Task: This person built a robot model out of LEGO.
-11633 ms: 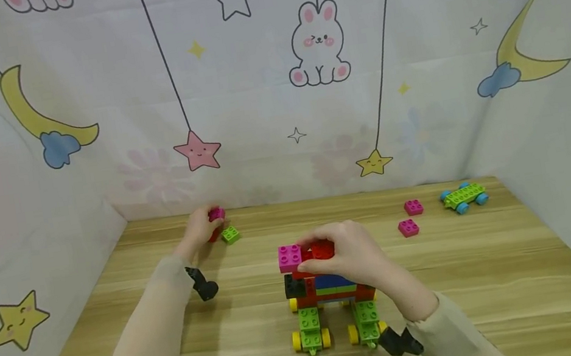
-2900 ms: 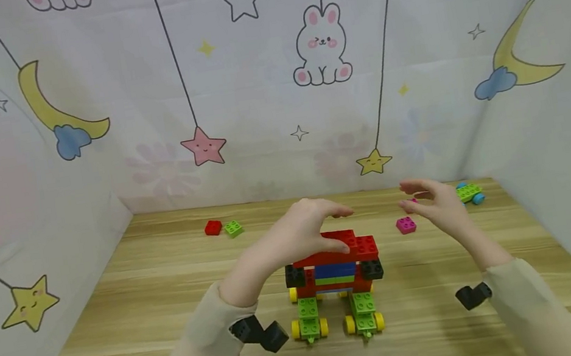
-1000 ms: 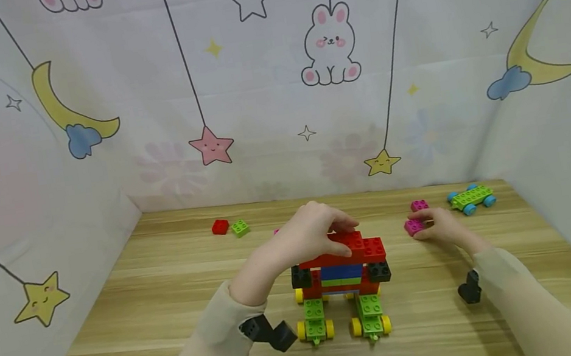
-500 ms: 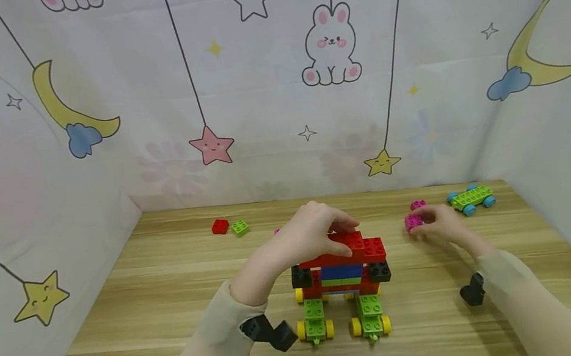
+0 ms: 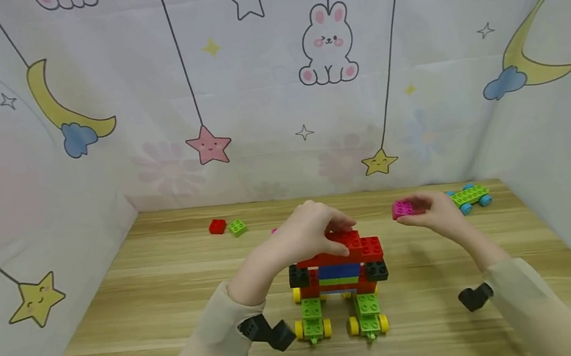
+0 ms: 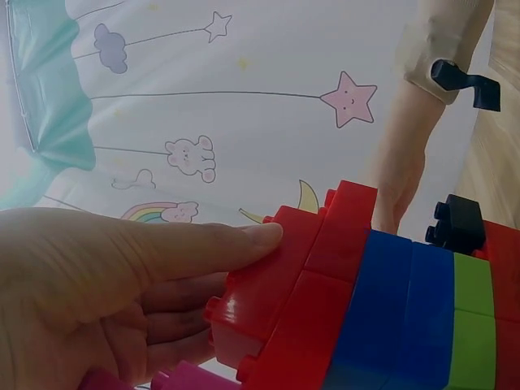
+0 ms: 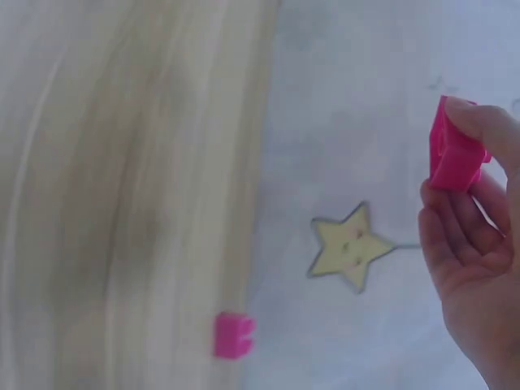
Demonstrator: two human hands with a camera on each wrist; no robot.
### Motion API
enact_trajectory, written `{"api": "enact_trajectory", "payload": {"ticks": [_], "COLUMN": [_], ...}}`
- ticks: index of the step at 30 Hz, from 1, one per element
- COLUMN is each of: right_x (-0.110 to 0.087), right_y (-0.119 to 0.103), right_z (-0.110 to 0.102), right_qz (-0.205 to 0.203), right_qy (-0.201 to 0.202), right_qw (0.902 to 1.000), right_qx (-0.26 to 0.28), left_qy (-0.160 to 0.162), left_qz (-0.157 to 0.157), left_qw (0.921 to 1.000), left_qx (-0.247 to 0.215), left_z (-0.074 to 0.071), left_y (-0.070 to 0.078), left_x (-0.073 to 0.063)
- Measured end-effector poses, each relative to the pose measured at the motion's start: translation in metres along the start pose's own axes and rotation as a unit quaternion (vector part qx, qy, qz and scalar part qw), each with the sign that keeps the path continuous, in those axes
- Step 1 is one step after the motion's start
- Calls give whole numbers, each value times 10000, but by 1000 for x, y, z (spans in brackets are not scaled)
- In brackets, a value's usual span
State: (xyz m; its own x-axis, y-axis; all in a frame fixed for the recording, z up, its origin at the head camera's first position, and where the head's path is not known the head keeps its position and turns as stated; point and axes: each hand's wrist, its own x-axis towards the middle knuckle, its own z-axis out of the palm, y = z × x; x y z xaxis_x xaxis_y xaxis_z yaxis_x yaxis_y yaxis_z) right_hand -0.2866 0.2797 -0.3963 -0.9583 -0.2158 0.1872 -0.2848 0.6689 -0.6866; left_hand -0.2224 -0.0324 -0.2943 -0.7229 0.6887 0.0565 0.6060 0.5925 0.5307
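My left hand (image 5: pixel 311 239) holds the top of a brick-built model, its thumb on a red brick (image 6: pixel 272 276) and its fingers round the far side. The model has red bricks on top, blue bricks (image 5: pixel 339 270) below, black bricks (image 5: pixel 377 271) at the sides and green wheeled bases (image 5: pixel 368 313) with yellow wheels. My right hand (image 5: pixel 437 215) pinches a pink brick (image 5: pixel 402 208) between thumb and fingers, raised off the table; the right wrist view shows that brick (image 7: pixel 455 150) too. Pink bricks (image 6: pixel 195 378) show at the bottom of the left wrist view, partly hidden.
A red brick (image 5: pixel 217 226) and a lime green brick (image 5: pixel 237 227) lie at the back left of the wooden table (image 5: pixel 181 292). A green car base (image 5: pixel 470 195) with blue wheels stands at the back right. Another pink brick (image 7: pixel 233 335) lies near the table's back edge.
My right hand has taken hold of the nearer pink brick and lifted it off the table. My left hand has come from the back left and now stays on the model's top.
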Motion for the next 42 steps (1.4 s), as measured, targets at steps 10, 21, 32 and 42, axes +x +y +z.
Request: {"api": "enact_trajectory", "payload": {"ticks": [10,21,32,42], "right_x": [-24,-43,-47,-46], "right_y": [-64,-88,-86,-85], "right_z": [0,9,16,17], "right_qz": [-687,-2007,-2402,-2344], "right_qy": [160,9,10,-27], "right_qw": [9971,9787,9695,9714], "right_qx": [274,423,485,370], "left_qy": [0,8,23,25], "left_qz": [-4,20,65,40], "left_qw": [10000,10000,10000,10000], "left_qx": [44,33,23,25], "left_z": [0,0,0,-1], "left_y": [-1,-1,-1,1], "left_x": [1,0,1,0]}}
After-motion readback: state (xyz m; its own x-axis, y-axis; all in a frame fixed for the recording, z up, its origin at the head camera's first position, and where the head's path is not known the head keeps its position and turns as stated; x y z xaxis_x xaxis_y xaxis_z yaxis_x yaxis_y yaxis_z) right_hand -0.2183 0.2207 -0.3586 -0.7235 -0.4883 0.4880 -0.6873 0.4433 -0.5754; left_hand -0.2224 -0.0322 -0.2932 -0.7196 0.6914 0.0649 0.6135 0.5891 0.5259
